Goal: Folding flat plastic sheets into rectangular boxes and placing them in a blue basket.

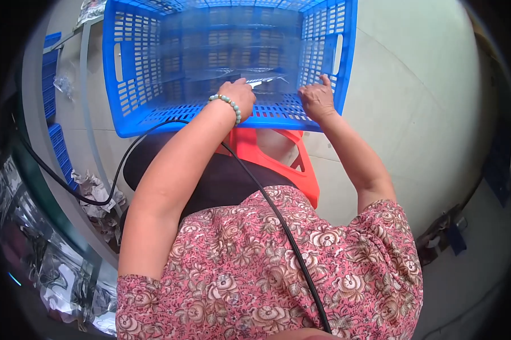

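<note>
A large blue plastic crate (113, 73) with slotted walls lies in front of me. Stacked clear plastic sheets or packs (233, 48) fill much of its inside. Over the crate's near side, my left hand (238, 96), with a beaded bracelet on the wrist, reaches in. Its fingers bend down at the loose edge of a clear plastic sheet (269, 79); the fingertips are partly hidden. My right hand (316, 101) is at the near right corner, inside the rim, its fingers curled and one digit raised. Whatever may be in those fingers cannot be made out.
Beneath the crate's near edge stands a red plastic stool (298, 175). A black cable (267, 198) runs across my body and loops left. Left are a grey metal frame (87, 85), blue crates (60, 150), crumpled paper (99, 195) and shiny clear plastic (63, 277). Pale floor (420, 107) extends right.
</note>
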Action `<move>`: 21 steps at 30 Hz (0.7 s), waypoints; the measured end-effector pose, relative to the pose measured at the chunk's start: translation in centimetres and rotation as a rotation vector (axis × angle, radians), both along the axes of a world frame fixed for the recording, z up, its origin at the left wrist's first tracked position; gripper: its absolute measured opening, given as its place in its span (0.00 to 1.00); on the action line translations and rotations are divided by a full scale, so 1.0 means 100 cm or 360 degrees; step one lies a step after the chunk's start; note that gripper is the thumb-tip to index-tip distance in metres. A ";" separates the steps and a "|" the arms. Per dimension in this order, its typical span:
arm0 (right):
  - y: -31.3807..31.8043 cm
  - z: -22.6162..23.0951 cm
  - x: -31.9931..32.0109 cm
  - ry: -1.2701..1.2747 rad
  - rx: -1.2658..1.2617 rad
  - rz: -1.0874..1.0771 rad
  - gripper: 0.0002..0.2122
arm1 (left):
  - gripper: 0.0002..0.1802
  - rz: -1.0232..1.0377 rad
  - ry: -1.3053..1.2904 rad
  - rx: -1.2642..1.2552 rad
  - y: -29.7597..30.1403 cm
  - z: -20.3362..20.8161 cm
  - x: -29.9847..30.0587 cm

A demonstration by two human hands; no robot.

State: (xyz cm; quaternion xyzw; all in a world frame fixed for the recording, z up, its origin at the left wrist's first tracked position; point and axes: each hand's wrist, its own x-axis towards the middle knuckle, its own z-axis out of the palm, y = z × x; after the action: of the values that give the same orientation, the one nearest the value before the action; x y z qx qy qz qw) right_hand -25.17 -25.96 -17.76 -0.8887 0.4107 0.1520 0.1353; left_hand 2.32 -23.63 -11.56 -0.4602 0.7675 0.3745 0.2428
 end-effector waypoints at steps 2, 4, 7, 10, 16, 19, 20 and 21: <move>-0.002 -0.003 0.002 -0.0231 -0.0100 -0.0030 0.08 | 0.17 -0.0251 -0.0019 -0.0220 -0.005 -0.018 -0.006; -0.001 0.000 0.003 -0.0253 -0.0073 -0.0062 0.08 | 0.17 -0.0284 -0.0053 -0.0024 -0.014 -0.027 -0.013; -0.003 0.008 0.007 -0.0304 -0.0052 -0.0108 0.08 | 0.17 -0.0343 -0.0125 0.0263 -0.017 -0.032 -0.017; -0.013 0.011 0.014 -0.0320 -0.0063 -0.0110 0.06 | 0.19 -0.0202 -0.0037 0.0309 -0.015 -0.056 -0.008; -0.013 0.020 0.034 -0.0223 0.0007 -0.0123 0.05 | 0.22 -0.0583 0.0139 0.0269 -0.021 -0.095 -0.013; -0.009 0.020 0.033 -0.0204 0.0042 -0.0155 0.04 | 0.25 -0.0679 0.0043 0.0385 -0.027 -0.096 -0.016; -0.011 0.021 0.034 -0.0213 0.0053 -0.0178 0.04 | 0.26 -0.0692 0.0031 0.0385 -0.027 -0.097 -0.013; -0.011 0.022 0.036 -0.0207 0.0056 -0.0176 0.04 | 0.26 -0.0690 0.0038 0.0387 -0.026 -0.098 -0.008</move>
State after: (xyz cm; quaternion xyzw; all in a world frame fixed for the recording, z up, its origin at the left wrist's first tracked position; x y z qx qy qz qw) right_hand -21.61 -27.02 -15.54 -0.8701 0.4469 0.0936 0.1856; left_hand 1.52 -26.21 -21.33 -0.2478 0.8004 0.4085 0.3620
